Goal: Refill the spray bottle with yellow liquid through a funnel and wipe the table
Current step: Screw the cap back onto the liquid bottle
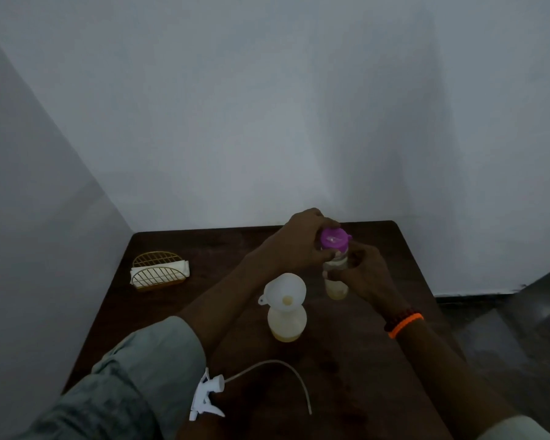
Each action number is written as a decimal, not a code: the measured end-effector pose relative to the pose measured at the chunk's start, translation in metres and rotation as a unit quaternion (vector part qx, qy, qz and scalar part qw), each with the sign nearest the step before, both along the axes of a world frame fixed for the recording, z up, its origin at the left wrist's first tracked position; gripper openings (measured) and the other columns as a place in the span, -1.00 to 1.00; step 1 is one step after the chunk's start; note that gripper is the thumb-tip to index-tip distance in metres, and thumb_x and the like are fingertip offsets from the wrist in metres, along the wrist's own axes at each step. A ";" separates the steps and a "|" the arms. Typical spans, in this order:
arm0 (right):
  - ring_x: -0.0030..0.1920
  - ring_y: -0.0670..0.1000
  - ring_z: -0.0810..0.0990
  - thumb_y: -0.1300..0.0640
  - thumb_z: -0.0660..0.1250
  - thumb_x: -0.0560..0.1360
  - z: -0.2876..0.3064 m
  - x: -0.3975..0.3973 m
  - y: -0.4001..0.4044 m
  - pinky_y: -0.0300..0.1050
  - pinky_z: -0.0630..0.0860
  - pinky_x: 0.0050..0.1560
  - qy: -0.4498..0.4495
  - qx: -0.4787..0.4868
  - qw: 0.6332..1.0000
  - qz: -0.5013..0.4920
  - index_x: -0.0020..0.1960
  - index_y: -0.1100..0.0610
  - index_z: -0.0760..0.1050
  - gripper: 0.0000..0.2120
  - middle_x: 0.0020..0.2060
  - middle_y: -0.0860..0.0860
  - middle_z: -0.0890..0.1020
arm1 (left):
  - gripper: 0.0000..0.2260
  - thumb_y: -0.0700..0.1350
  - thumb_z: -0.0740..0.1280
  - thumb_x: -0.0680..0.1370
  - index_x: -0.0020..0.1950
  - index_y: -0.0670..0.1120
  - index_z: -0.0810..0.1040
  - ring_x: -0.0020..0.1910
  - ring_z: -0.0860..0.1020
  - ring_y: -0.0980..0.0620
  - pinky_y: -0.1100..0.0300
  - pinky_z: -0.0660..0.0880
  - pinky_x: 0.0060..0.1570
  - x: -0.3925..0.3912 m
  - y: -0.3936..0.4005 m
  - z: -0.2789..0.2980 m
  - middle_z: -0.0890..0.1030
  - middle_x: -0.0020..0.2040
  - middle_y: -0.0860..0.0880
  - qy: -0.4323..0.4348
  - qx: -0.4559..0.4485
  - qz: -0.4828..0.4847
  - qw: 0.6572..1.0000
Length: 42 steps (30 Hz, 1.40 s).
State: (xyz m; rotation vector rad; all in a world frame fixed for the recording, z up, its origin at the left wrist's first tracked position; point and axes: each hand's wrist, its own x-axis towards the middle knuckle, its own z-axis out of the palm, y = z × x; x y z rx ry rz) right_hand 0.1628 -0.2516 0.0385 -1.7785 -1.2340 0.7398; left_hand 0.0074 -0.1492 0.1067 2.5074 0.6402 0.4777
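Now left hand (299, 246) fingers clamp purple cap (334, 238) | right hand (367, 274) grips clear round bottle (335, 281) | white funnel (285, 292) sits in translucent spray bottle (287, 322) | dark wooden worktop (362, 360)

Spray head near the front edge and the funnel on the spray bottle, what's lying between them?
In the head view, only the spray head's curved dip tube and bare table lie before the funnel.
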 end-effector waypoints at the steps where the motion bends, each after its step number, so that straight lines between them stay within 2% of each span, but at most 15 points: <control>1: -0.04 -0.08 0.65 0.20 0.61 0.28 0.001 0.000 0.000 -0.10 0.57 0.01 0.001 0.004 1.000 0.001 0.00 0.02 0.58 -0.65 -0.09 -0.06 0.68 | -0.45 -0.02 0.53 0.41 0.36 -0.11 0.51 0.11 0.54 0.04 0.24 0.50 0.09 0.000 0.000 0.001 0.57 0.17 -0.06 -0.003 -0.004 -0.007 1.000; 4: -0.08 -0.13 0.63 0.23 0.60 0.28 0.007 -0.002 -0.001 -0.15 0.54 -0.03 -0.006 0.009 1.000 0.002 -0.08 -0.09 0.53 -0.63 -0.15 -0.10 0.65 | -0.42 -0.04 0.54 0.39 0.36 -0.13 0.49 0.15 0.53 0.04 0.23 0.50 0.13 0.001 -0.003 0.002 0.57 0.21 -0.07 -0.019 -0.012 -0.030 0.999; 7: -0.05 -0.07 0.67 0.21 0.59 0.28 0.009 -0.003 0.001 -0.04 0.61 0.02 -0.004 0.020 1.000 0.010 -0.05 -0.04 0.59 -0.67 -0.12 -0.03 0.69 | -0.45 0.07 0.52 0.40 0.31 -0.12 0.53 0.12 0.55 0.05 0.19 0.53 0.12 0.006 -0.010 0.002 0.60 0.17 -0.05 -0.061 -0.027 -0.007 0.998; 10: -0.05 -0.07 0.68 0.22 0.60 0.29 0.010 -0.004 0.001 -0.02 0.63 0.04 0.001 0.023 1.000 0.012 -0.04 0.00 0.60 -0.69 -0.11 -0.02 0.71 | -0.56 0.02 0.53 0.43 0.25 -0.11 0.59 0.10 0.56 0.08 0.18 0.54 0.11 0.009 -0.013 0.002 0.64 0.13 -0.03 -0.100 -0.036 0.020 0.994; 13: -0.05 -0.03 0.67 0.16 0.60 0.29 0.007 -0.002 -0.001 0.04 0.62 0.03 -0.014 0.012 1.000 0.013 -0.01 0.07 0.60 -0.69 -0.10 -0.02 0.69 | -0.56 -0.04 0.53 0.43 0.28 -0.06 0.56 0.15 0.54 0.11 0.29 0.51 0.10 0.008 -0.011 0.005 0.62 0.18 0.01 -0.071 -0.056 -0.007 0.996; 17: -0.09 -0.07 0.66 0.20 0.58 0.30 0.011 -0.003 -0.002 -0.06 0.59 -0.03 -0.024 0.025 0.999 0.019 -0.04 0.04 0.58 -0.71 -0.14 -0.06 0.68 | -0.52 -0.01 0.54 0.42 0.29 -0.07 0.54 0.15 0.55 0.11 0.25 0.53 0.14 0.010 -0.017 0.005 0.61 0.19 0.00 -0.087 -0.077 -0.020 0.993; 20: -0.07 -0.07 0.66 0.23 0.57 0.31 0.016 -0.003 -0.003 -0.05 0.59 -0.01 -0.020 0.036 0.999 0.019 -0.06 0.00 0.59 -0.72 -0.14 -0.06 0.68 | -0.40 0.07 0.56 0.38 0.33 -0.11 0.51 0.12 0.53 0.12 0.37 0.48 0.07 0.011 -0.021 -0.004 0.59 0.18 -0.03 -0.138 -0.053 0.049 0.988; 23: 0.01 -0.07 0.65 0.21 0.57 0.31 0.015 0.002 -0.003 -0.04 0.58 0.05 -0.006 0.031 0.999 0.006 0.05 0.06 0.61 -0.66 -0.06 -0.05 0.69 | -0.42 0.04 0.60 0.33 0.27 -0.15 0.55 -0.02 0.56 0.13 0.47 0.45 -0.08 0.006 -0.020 -0.008 0.63 0.08 -0.06 -0.159 -0.039 0.098 0.982; 28: 0.03 -0.15 0.63 0.26 0.56 0.32 0.016 0.003 -0.005 -0.13 0.54 0.06 -0.010 0.030 0.999 0.008 0.11 0.08 0.58 -0.61 -0.03 -0.08 0.67 | -0.45 -0.12 0.57 0.38 0.34 -0.17 0.53 0.06 0.57 0.16 0.55 0.44 0.04 -0.002 -0.014 -0.003 0.64 0.18 -0.09 -0.135 -0.070 0.054 0.987; 31: 0.02 -0.10 0.65 0.20 0.58 0.31 0.015 0.001 -0.004 -0.07 0.58 0.06 -0.006 0.028 1.000 0.002 0.09 0.07 0.59 -0.62 -0.04 -0.06 0.68 | -0.44 -0.07 0.58 0.39 0.34 -0.15 0.53 0.00 0.56 0.25 0.58 0.43 0.00 -0.001 -0.015 0.000 0.64 0.18 -0.05 -0.134 -0.088 0.052 0.986; 33: 0.02 -0.06 0.66 0.15 0.58 0.29 0.014 0.000 -0.003 -0.03 0.61 0.06 -0.006 0.029 1.000 -0.001 0.10 0.09 0.59 -0.60 -0.03 -0.03 0.69 | -0.46 -0.04 0.58 0.39 0.31 -0.14 0.55 -0.01 0.57 0.24 0.55 0.46 -0.01 0.002 -0.016 0.002 0.65 0.16 -0.04 -0.146 -0.096 0.064 0.983; 35: 0.04 -0.05 0.67 0.17 0.58 0.30 0.013 0.001 -0.003 0.00 0.62 0.08 -0.002 0.034 0.999 -0.001 0.13 0.11 0.59 -0.58 -0.01 -0.02 0.69 | -0.47 -0.03 0.56 0.40 0.33 -0.12 0.56 0.07 0.61 0.17 0.46 0.51 0.07 0.003 -0.015 0.004 0.66 0.18 -0.04 -0.149 -0.109 0.061 0.981; 39: 0.07 -0.07 0.65 0.19 0.58 0.30 0.011 0.003 -0.005 -0.05 0.59 0.13 -0.015 0.030 0.999 0.008 0.21 0.15 0.57 -0.50 0.06 0.01 0.68 | -0.47 -0.05 0.51 0.46 0.40 -0.08 0.49 0.19 0.58 0.13 0.36 0.52 0.16 -0.001 -0.010 0.003 0.62 0.26 -0.03 -0.105 -0.114 0.019 0.988; 42: 0.06 -0.05 0.65 0.16 0.59 0.29 0.011 0.003 -0.006 -0.04 0.59 0.12 -0.024 0.034 0.999 0.007 0.20 0.15 0.57 -0.50 0.04 0.01 0.69 | -0.45 -0.06 0.49 0.47 0.43 -0.08 0.45 0.22 0.56 0.12 0.31 0.52 0.21 -0.002 -0.010 0.004 0.58 0.30 -0.03 -0.088 -0.115 0.001 0.990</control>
